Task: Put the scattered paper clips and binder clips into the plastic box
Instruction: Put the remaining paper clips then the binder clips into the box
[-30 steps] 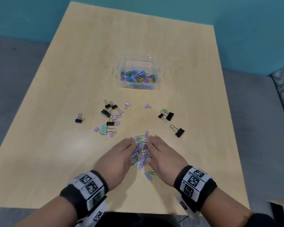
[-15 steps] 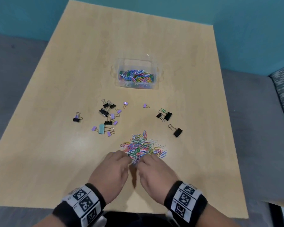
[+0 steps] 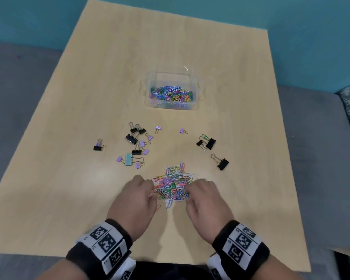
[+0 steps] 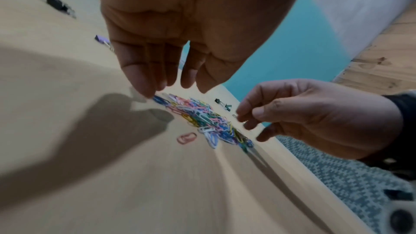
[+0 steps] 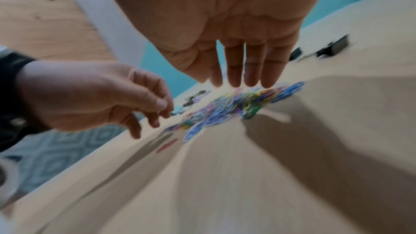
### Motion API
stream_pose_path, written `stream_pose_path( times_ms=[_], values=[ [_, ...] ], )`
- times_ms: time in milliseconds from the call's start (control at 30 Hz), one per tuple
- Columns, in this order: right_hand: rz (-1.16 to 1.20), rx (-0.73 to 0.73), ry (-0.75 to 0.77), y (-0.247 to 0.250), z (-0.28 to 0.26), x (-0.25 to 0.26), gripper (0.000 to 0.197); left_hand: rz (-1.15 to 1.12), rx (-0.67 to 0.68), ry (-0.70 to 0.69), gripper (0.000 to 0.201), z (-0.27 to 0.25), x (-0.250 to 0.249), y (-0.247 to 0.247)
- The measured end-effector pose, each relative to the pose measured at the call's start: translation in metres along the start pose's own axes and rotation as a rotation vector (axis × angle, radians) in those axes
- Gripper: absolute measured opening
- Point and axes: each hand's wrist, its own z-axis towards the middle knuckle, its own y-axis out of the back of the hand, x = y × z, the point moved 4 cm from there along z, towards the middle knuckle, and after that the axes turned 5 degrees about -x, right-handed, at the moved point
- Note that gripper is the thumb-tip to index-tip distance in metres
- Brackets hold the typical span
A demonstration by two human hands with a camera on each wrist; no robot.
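Since half a second ago the left hand (image 3: 136,199) and right hand (image 3: 205,201) have parted to flank the paper clip pile (image 3: 173,184), fingers relaxed, holding nothing. Beyond, binder clips (image 3: 136,145) lie unmoved on the counter (image 3: 69,178); farthest, the plastic box (image 3: 172,90).

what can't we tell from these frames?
- Head view: left hand and right hand hide their own fingertips; contact with the paper clip pile unclear.
- Right wrist view: motion blur smears the pile.
- Plastic box: clip count too small to read; any binder clips inside unclear.
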Motion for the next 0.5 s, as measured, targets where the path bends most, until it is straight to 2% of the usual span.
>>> stream_pose_path(
  times_ms=[67,133,200,267,367,500],
  values=[
    [-0.015,-0.058,-0.160,0.006,-0.005,-0.020,0.040,0.027,0.008,0.026,0.030,-0.001,0.006,0.000],
    [-0.057,0.013,-0.248,0.003,-0.009,-0.031,0.058,0.047,0.051,0.010,0.050,-0.003,0.005,-0.005],
    [-0.082,0.090,-0.234,-0.005,-0.006,-0.026,0.070,0.076,0.075,-0.041,0.063,-0.002,-0.003,-0.013],
    [-0.099,0.096,-0.171,-0.013,0.006,-0.013,0.078,0.103,0.072,-0.068,0.071,0.005,-0.013,-0.020],
    [-0.095,0.066,-0.111,-0.022,0.030,0.005,0.070,0.122,0.071,-0.059,0.069,0.022,-0.025,-0.028],
    [-0.082,0.059,-0.110,-0.020,0.048,0.007,0.046,0.102,0.049,-0.053,0.046,0.043,-0.031,-0.028]
  ],
)
